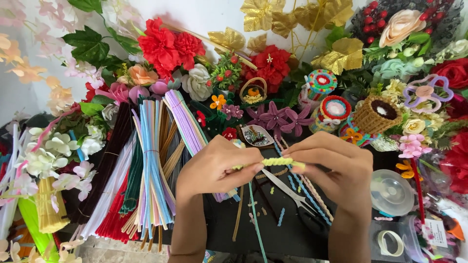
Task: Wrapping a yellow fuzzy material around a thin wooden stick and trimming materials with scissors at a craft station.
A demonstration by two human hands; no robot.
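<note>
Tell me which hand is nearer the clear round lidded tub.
Right. The right hand is just left of the clear round tub; the left hand is farther left, holding the yellow twisted stem.

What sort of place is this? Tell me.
Probably a home craft table for making pipe-cleaner flowers. Bundles of pipe cleaners lie sorted by colour, finished flowers crowd the back, and both hands twist a yellow pipe cleaner above scissors.

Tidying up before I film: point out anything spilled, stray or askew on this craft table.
Small cut pipe-cleaner bits lie scattered on the black mat beside the scissors, below the left hand and right hand gripping a twisted yellow pipe cleaner. Nothing looks damaged.
</note>
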